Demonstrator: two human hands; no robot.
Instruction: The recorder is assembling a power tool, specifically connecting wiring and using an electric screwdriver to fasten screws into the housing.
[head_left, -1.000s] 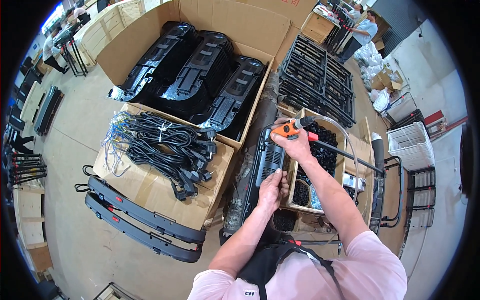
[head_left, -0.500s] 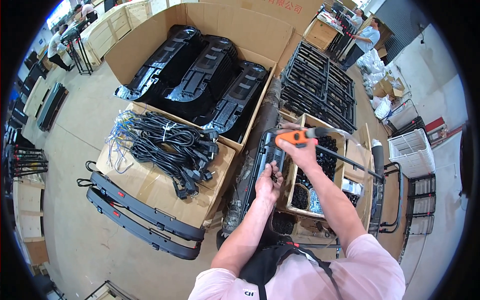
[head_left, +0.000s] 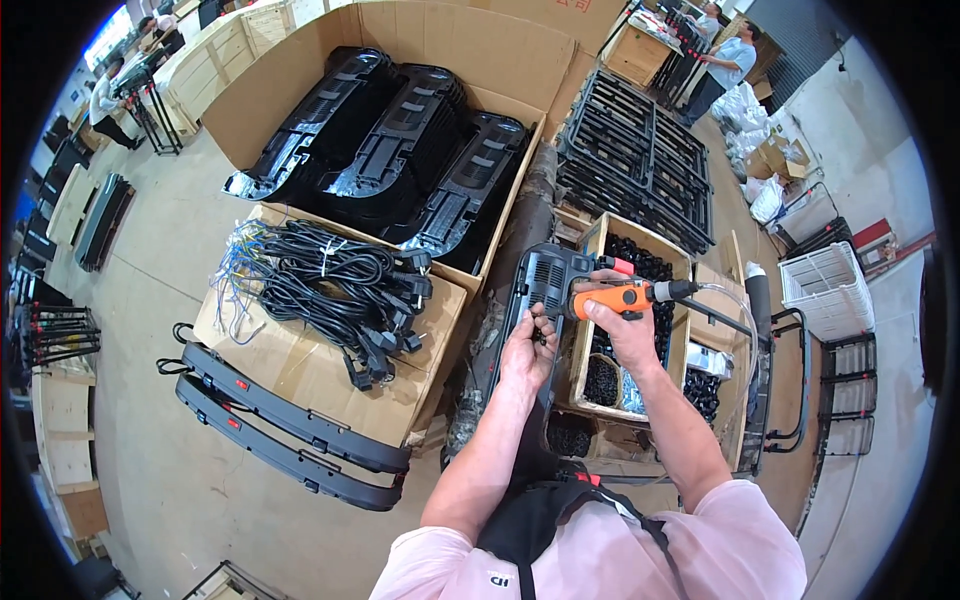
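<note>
My right hand [head_left: 628, 332] is wrapped round an orange power screwdriver [head_left: 612, 301] with a clear hose [head_left: 735, 298] running off its right end. The tool lies level beside the upper part of a long black plastic housing [head_left: 548, 272] with vent slots; its working tip is hard to make out. Against the lower part of that housing, my left hand [head_left: 526, 352] is closed, fingers curled up round small dark pieces that look like screws. The housing rests along a worn, wrapped rail [head_left: 520, 225].
Right of the housing stands a wooden bin [head_left: 577, 395] of small black parts and bagged hardware. Black metal frames [head_left: 640, 150] are stacked beyond. On the left, bundled power cords [head_left: 325, 280] top a carton [head_left: 405, 410] beside curved grey bars [head_left: 290, 420]. A large carton [head_left: 520, 45] holds black plastic shells.
My right hand has drawn the screwdriver right and slightly down, uncovering more of the housing's upper end. My left hand has shifted a little left, still closed. The view has tilted slightly.
</note>
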